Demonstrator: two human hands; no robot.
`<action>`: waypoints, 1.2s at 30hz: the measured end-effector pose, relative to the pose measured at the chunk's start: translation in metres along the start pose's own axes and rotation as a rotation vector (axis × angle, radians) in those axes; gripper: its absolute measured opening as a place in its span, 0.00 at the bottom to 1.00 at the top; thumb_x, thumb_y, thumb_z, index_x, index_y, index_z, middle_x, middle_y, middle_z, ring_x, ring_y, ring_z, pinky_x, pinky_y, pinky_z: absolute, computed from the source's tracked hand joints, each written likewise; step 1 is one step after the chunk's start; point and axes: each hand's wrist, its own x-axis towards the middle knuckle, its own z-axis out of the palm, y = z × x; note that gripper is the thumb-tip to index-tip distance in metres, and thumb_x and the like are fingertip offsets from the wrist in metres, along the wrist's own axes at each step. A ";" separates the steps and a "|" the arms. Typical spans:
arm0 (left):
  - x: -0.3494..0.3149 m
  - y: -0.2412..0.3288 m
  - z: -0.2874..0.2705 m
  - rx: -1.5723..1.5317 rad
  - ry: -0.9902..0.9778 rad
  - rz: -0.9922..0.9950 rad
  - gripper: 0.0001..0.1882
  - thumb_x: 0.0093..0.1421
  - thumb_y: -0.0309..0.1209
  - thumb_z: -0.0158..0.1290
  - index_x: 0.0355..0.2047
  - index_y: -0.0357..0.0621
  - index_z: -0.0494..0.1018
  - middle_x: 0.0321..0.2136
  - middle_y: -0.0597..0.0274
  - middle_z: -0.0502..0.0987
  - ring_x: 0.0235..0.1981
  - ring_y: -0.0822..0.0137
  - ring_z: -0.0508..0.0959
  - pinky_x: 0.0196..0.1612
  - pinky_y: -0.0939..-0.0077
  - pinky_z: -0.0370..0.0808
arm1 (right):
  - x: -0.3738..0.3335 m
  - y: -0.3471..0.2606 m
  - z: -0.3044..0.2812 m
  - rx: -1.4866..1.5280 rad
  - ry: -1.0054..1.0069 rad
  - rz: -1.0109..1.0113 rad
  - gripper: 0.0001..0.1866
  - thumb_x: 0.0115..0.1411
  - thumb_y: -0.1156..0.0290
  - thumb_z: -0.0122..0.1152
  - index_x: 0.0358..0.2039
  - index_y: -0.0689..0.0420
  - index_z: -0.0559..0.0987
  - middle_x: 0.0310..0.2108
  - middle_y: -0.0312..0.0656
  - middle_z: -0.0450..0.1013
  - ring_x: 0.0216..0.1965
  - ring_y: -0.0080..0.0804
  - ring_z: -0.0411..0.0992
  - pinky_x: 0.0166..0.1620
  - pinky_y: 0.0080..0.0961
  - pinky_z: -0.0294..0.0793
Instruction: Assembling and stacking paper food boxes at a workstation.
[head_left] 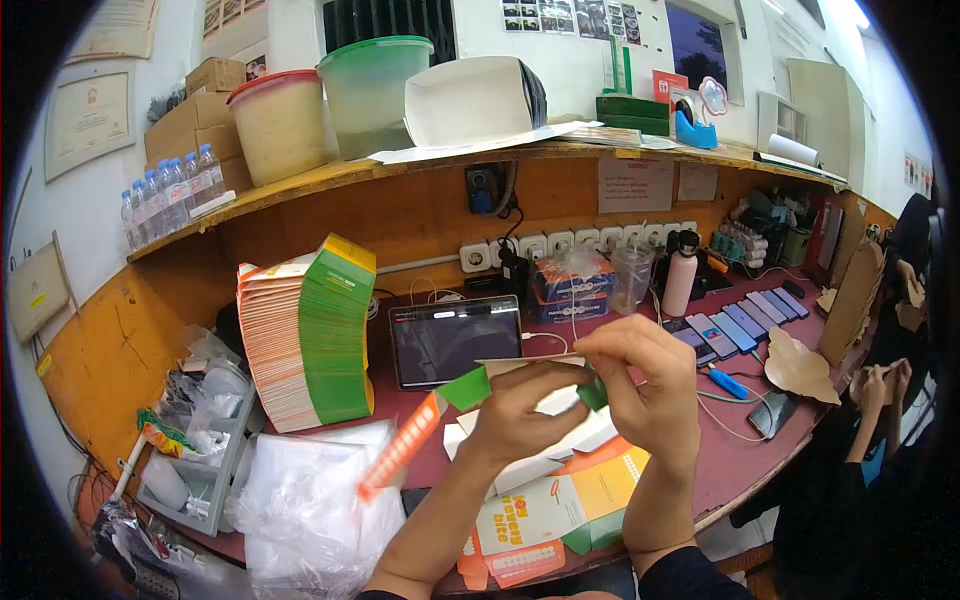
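Both hands are on a partly folded carton (465, 390) with green and orange flaps, raised over the front of the table. My left hand (525, 415) curls its fingers round the carton's side, covering much of it. My right hand (650, 390) pinches the carton's top edge and a green flap at its right end. Just under the hands sits a white open tray-like box (540, 468), its near part hidden by my left forearm. Beneath that lies a flat printed carton (550, 510) in yellow, cream, orange and green, between my forearms.
Left of the tablet (455, 345) stands a tall stack of flat cartons (305, 340). Clear plastic bags (310, 500) lie at front left beside a grey bin (215, 490). Several phones (740, 325) and a pink bottle (680, 275) stand to the right. Another person's hands (875, 385) show at far right.
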 end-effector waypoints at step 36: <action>0.005 -0.004 -0.048 -0.135 -0.044 -0.198 0.16 0.51 0.29 0.67 0.41 0.42 0.80 0.34 0.61 0.83 0.36 0.69 0.82 0.42 0.74 0.78 | -0.002 0.001 0.021 0.168 -0.070 0.070 0.09 0.50 0.86 0.61 0.33 0.62 0.81 0.28 0.44 0.77 0.29 0.32 0.75 0.31 0.23 0.75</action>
